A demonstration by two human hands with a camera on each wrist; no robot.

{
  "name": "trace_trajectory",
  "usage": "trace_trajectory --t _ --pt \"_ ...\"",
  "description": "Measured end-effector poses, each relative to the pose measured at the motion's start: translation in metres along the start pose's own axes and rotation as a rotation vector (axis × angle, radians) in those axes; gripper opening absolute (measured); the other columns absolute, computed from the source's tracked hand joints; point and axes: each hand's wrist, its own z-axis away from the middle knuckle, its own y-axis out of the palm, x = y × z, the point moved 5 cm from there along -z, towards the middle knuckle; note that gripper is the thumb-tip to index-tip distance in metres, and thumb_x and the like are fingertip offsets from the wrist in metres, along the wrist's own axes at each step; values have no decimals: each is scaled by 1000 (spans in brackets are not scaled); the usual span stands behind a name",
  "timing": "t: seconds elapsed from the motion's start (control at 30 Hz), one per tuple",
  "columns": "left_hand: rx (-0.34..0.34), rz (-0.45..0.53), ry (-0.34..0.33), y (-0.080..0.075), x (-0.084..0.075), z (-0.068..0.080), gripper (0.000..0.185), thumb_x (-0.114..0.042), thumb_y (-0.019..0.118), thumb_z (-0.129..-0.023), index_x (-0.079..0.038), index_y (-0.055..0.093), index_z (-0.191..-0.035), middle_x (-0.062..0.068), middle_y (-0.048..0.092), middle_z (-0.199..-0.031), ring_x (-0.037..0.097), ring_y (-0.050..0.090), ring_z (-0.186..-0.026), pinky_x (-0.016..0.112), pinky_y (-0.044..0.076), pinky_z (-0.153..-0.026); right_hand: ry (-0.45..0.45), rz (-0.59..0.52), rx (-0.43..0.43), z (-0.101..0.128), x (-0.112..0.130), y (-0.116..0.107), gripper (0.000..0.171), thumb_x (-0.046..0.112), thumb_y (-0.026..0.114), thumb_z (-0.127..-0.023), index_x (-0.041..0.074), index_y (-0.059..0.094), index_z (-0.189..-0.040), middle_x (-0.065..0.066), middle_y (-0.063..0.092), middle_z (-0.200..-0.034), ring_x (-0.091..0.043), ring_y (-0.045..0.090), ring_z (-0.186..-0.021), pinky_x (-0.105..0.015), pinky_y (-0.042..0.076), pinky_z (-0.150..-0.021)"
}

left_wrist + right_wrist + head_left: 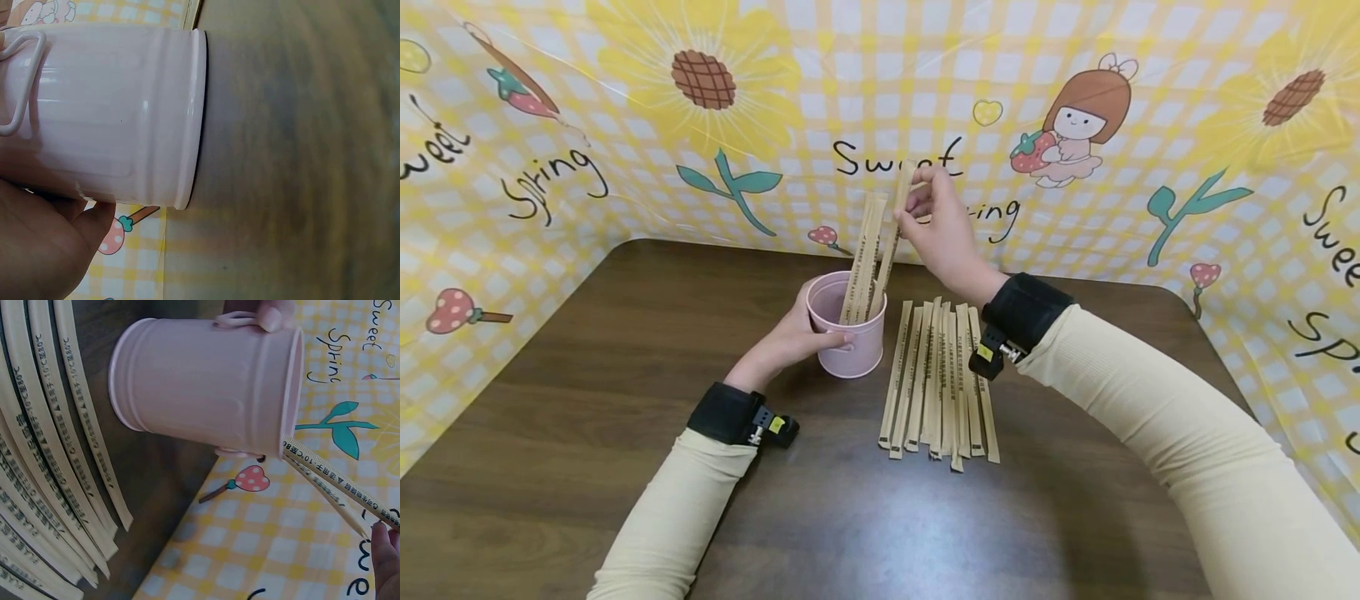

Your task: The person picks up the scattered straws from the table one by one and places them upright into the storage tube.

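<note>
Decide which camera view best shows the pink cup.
The head view: the whole cup stands on the table, left hand gripping it, sticks inside. Left wrist shows only its side; right wrist its side and rim.

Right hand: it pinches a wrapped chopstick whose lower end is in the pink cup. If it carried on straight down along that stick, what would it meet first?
Probably the other wrapped sticks standing in the pink cup, then the cup's rim; the right hand is above it, though depth is unclear.
</note>
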Motion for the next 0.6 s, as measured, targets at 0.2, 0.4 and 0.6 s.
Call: trace_trajectory --t 0.2,0.4,0.6 --pt "-4 -10 -2 0 0 1 98 -4 74 -82 -4 13 -158 23 28 -158 39 34 -144 52 28 -120 37 -8 15 5 -13 8 41 2 57 -100 -4 38 -136 -17 56 -110 -36 60 -109 -29 46 -84" --pt "3 -1 16 1 1 0 97 -4 73 -82 -4 14 -158 23 28 -158 38 34 -144 53 28 -121 68 2 23 6 -24 15 42 4 60 -99 -4 40 -136 -20 60 -112 -35 61 -107 -22 44 -77" --pt "10 12 28 0 0 0 99 -3 75 -80 -6 14 -158 22 27 -158 37 34 -144 52 29 -120 121 -53 40 8 -31 24 44 2 62 -98 -4 42 -137 -19 60 -109 -34 61 -104 -20 46 -77"
